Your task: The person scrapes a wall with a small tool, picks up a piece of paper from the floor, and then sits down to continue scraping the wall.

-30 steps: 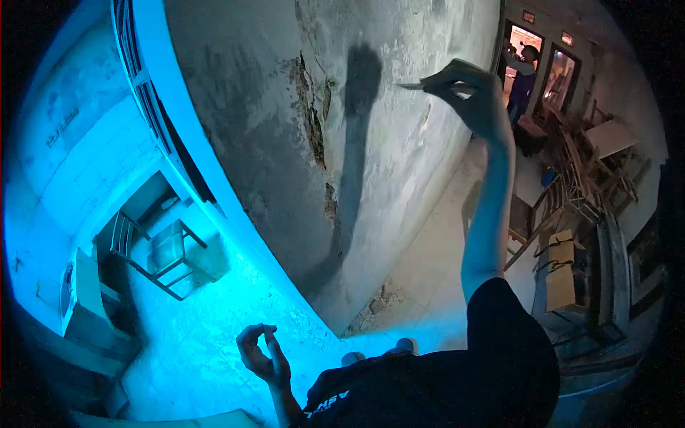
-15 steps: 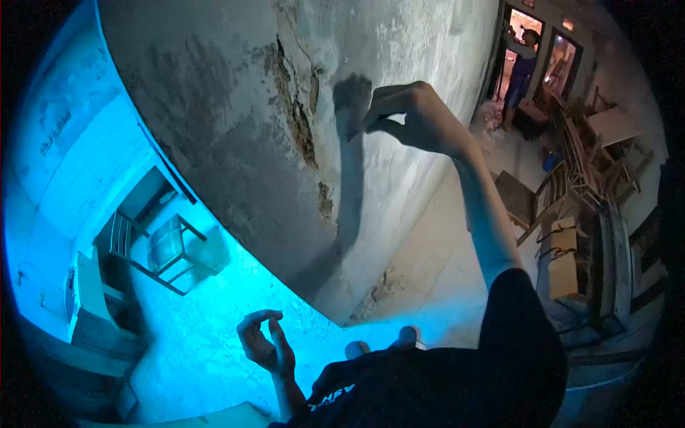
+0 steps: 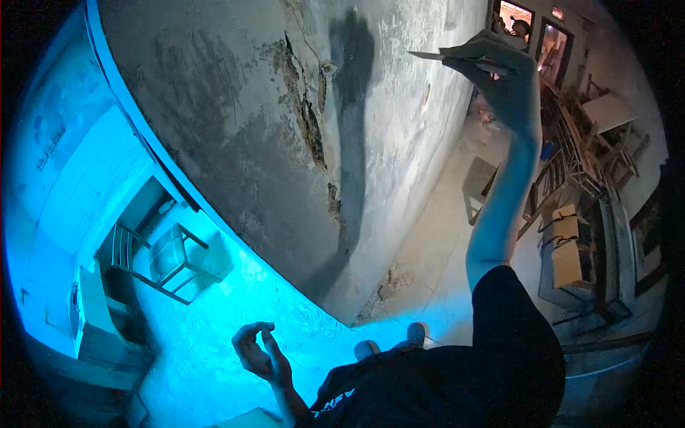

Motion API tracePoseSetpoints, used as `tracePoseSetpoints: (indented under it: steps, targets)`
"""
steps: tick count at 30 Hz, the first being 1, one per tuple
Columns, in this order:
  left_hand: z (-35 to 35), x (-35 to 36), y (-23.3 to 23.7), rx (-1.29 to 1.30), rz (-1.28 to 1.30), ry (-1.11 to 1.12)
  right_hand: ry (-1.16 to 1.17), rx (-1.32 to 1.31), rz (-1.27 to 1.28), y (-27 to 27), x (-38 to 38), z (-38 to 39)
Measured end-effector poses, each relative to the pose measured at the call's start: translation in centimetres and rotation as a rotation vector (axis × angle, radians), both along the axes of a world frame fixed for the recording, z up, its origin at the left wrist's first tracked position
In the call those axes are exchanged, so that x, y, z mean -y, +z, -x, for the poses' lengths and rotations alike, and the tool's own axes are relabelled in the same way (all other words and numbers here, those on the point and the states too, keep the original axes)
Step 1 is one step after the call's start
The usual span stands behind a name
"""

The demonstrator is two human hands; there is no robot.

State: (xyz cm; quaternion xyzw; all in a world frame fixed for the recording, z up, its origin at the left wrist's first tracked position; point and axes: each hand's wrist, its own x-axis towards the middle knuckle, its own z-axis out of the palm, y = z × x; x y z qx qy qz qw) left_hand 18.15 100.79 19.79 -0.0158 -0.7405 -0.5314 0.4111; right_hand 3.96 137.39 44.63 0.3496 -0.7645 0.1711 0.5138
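My right hand (image 3: 503, 82) is raised beside the wall, thumb and fingers pinched on a thin pointed sliver (image 3: 426, 55). The sliver sticks out to the left, towards the wall; its exact kind I cannot tell. The plastered wall (image 3: 214, 107) is patchy grey and white, with a long crumbling crack (image 3: 311, 132) down it. A shadow of my arm falls on the plaster just right of the crack. Low in front of my body, my left hand (image 3: 260, 354) is loosely curled, its thumb apart from the fingers and nothing visible in it.
In the blue-lit room at left stands a chair (image 3: 171, 260) near a counter (image 3: 100, 321). Stacked wooden furniture (image 3: 571, 153) and a cardboard box (image 3: 566, 246) line the right side. A person (image 3: 521, 30) is by the far doorway. My feet (image 3: 367, 349) are near the wall's bottom corner.
My right hand has moved up and to the right, away from the crack, and the sliver now shows in its pinch. My left hand has shifted only slightly.
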Motion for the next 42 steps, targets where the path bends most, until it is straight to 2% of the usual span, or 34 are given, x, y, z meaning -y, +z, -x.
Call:
tracePoseSetpoints:
  steps: [1,2,4,5,6,8,9,10,12,13,14,16,17,18,20,22,23,24,26,28,29,32,33,34,36,38,40,42]
  targets:
    - [0.1,0.0,-0.1,-0.019,-0.033,-0.021,-0.061,-0.02,-0.066,-0.2,0.1,0.0]
    - [0.2,-0.1,0.0,-0.018,-0.033,-0.024,0.02,0.159,0.039,-1.7,1.6,1.5]
    - [0.2,0.0,0.3,-0.001,-0.013,-0.004,0.079,0.189,-0.149,-4.4,3.1,4.6]
    - [0.3,0.1,0.1,-0.005,-0.015,-0.004,0.006,0.24,-0.125,-3.6,2.9,3.3]
    - [0.5,0.3,0.0,-0.013,0.01,-0.01,0.041,0.18,-0.143,-2.6,2.2,2.3]
    - [0.6,0.5,-0.1,-0.016,0.037,-0.022,-0.058,0.076,-0.081,-0.4,0.4,-0.2]
    - [0.6,0.5,0.0,-0.024,0.038,-0.039,0.05,0.056,0.055,-0.5,0.1,-0.8]
    - [0.6,0.4,0.1,-0.032,0.039,-0.056,-0.082,0.052,0.085,-0.4,0.1,-1.3]
    - [0.7,0.0,0.4,-0.027,0.009,-0.057,0.148,0.126,0.082,-2.9,3.2,0.8]
    - [0.7,0.1,0.4,-0.023,-0.018,-0.055,0.086,0.137,-0.065,-4.7,3.4,4.5]
    - [0.7,0.3,0.4,-0.022,-0.016,-0.058,0.138,0.279,-0.189,-3.2,3.4,2.6]
    - [0.9,0.4,0.2,-0.03,-0.007,-0.073,0.048,0.312,-0.015,-2.5,2.1,1.6]
    - [0.9,0.4,0.2,-0.031,-0.006,-0.076,0.027,0.187,-0.016,-1.6,1.1,0.9]
    - [0.9,0.5,0.1,-0.037,0.01,-0.083,-0.096,0.187,0.075,-1.0,0.7,-0.7]
    - [1.0,0.7,0.0,-0.039,0.03,-0.091,-0.007,0.053,0.108,-1.3,-0.6,0.1]
    - [1.1,0.7,-0.2,-0.028,0.001,-0.077,0.105,0.08,0.005,-3.2,2.5,2.1]
    - [0.9,0.7,-0.2,-0.025,0.005,-0.079,0.051,0.218,-0.157,-5.5,3.2,5.4]
    - [0.7,0.8,-0.2,-0.019,-0.003,-0.074,0.172,0.371,-0.145,-4.4,4.1,3.2]
    - [1.1,0.6,-0.2,-0.027,-0.021,-0.067,0.056,0.204,-0.149,-2.8,2.8,1.4]
    - [1.0,0.9,-0.1,-0.023,0.012,-0.095,0.008,0.089,0.039,-1.5,1.1,-0.1]
    - [1.0,0.9,0.0,-0.02,0.014,-0.097,0.007,0.091,0.042,-2.0,1.3,0.8]
    - [0.8,0.7,0.4,0.009,0.002,-0.077,0.052,0.107,-0.182,-4.8,3.3,4.6]
    - [0.8,0.8,0.4,-0.003,0.029,-0.074,0.086,0.191,-0.247,-3.4,4.7,2.2]
    - [0.9,0.7,0.3,-0.024,0.05,-0.069,0.085,0.189,-0.248,-2.9,4.3,1.8]
    - [0.8,0.7,0.2,-0.012,0.044,-0.066,0.057,0.266,-0.015,-2.2,2.2,0.7]
    - [0.8,0.9,0.2,0.0,0.043,-0.063,-0.029,0.045,0.021,-1.2,0.9,-0.6]
    - [0.9,1.0,-0.1,-0.035,0.012,-0.098,-0.024,0.079,0.084,-1.7,1.7,-0.5]
    - [1.0,0.9,-0.2,-0.048,0.004,-0.104,0.117,0.252,-0.129,-4.2,4.9,2.8]
